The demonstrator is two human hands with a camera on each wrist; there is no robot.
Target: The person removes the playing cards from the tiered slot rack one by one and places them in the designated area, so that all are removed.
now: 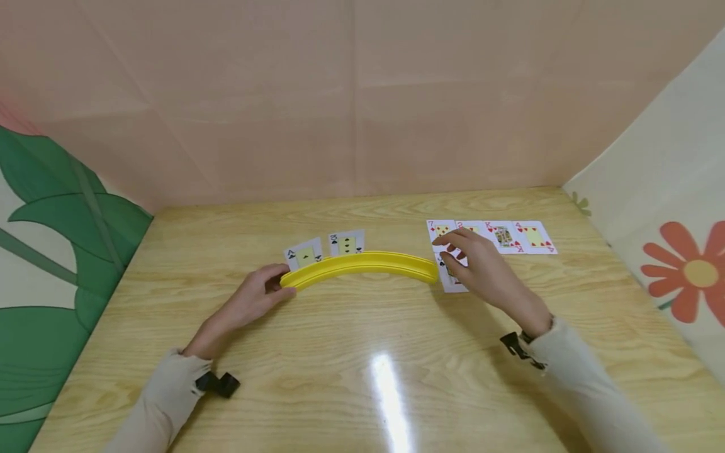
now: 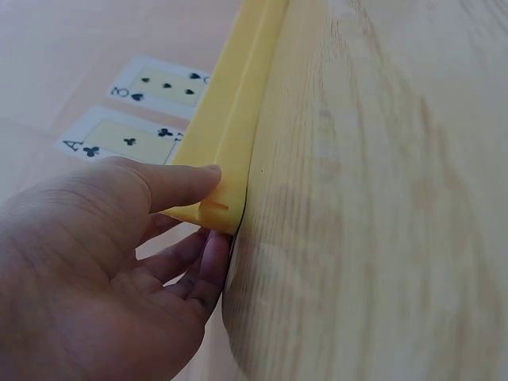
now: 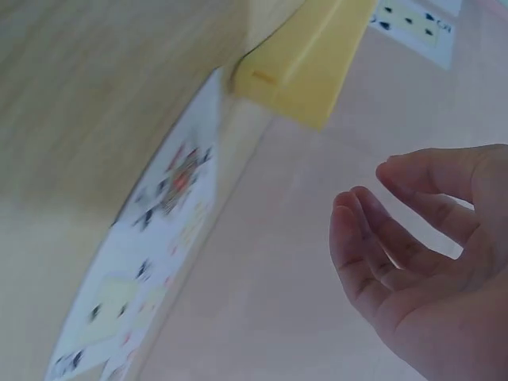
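Observation:
A curved yellow playing card holder (image 1: 362,260) stands on the table. My left hand (image 1: 252,296) grips its left end, thumb on the near side and fingers at the end and underneath. Two playing cards stand in the holder: an ace of clubs (image 2: 119,143) and, to its right, a spade card (image 1: 348,242). My right hand (image 1: 487,267) hovers just right of the holder's right end, fingers loosely bent, with nothing between thumb and fingertips in the right wrist view. Below it lies a black face card (image 1: 451,283), partly covered by the hand in the head view.
A row of red-suit cards lies at the right: a seven (image 1: 439,226), a two mostly behind my hand, a king (image 1: 503,236) and a four (image 1: 533,237). Another black card (image 3: 107,309) lies beside the face card. A pink cloth wall (image 1: 351,126) rises behind the wooden table (image 1: 317,377).

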